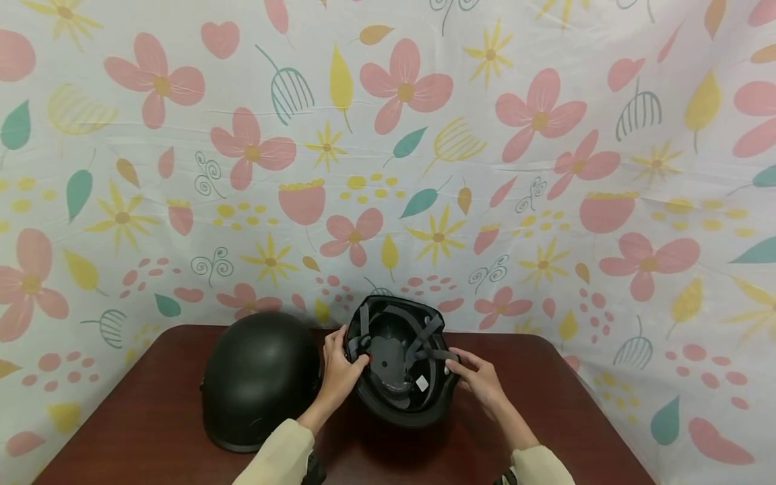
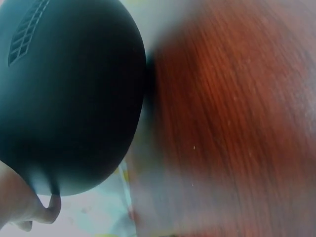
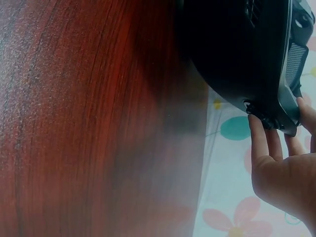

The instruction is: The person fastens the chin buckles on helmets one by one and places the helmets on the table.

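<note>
A black helmet [image 1: 394, 367] is tipped so that its hollow inside faces me, showing grey padding, a small white label [image 1: 422, 383] and grey chin straps [image 1: 429, 331]. My left hand [image 1: 341, 374] grips its left rim, thumb on the inner side and fingers behind. On the opposite rim, my right hand [image 1: 479, 380] holds the edge near a strap, between thumb and fingers. The right wrist view shows the fingers of that hand [image 3: 281, 173] against the outer shell. In the left wrist view the smooth shell hides part of the left hand [image 2: 19, 200].
A second black helmet [image 1: 261, 380] rests dome up on the dark reddish-brown table [image 1: 164, 404], just left of my left forearm. Behind the table's far edge hangs a white cloth [image 1: 388, 222] printed with flowers and leaves.
</note>
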`<action>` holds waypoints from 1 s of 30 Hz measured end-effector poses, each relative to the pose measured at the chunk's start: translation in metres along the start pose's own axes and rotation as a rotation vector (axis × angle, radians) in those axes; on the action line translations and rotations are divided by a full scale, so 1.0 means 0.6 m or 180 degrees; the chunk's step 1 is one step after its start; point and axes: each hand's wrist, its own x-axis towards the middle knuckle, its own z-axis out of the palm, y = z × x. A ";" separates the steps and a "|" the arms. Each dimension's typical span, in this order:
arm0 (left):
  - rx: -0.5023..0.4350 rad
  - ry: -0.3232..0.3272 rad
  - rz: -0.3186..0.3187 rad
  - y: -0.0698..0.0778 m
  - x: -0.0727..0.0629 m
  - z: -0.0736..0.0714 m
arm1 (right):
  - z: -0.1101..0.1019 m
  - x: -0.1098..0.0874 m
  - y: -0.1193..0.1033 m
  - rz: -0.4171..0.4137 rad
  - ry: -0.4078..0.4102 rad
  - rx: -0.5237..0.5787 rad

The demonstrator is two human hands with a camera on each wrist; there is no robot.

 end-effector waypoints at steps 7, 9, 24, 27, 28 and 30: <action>-0.0149 0.0025 0.0031 -0.009 0.000 0.003 | -0.001 -0.004 0.004 0.0006 -0.0057 0.0126; -0.0254 0.0034 0.0034 -0.009 -0.001 0.006 | -0.001 -0.003 0.006 -0.0004 -0.0069 0.0129; -0.0702 -0.0156 0.0179 0.003 -0.001 0.012 | 0.008 0.001 0.024 0.0122 -0.0030 0.0257; -0.0681 -0.0188 0.0245 0.006 -0.001 0.011 | 0.013 0.002 0.030 0.0173 -0.0008 0.0320; -0.0684 -0.0203 0.0246 0.006 0.000 0.011 | 0.015 0.003 0.031 0.0182 -0.0001 0.0347; -0.0705 -0.0220 0.0221 0.008 0.000 0.009 | 0.017 0.005 0.032 0.0179 0.0011 0.0373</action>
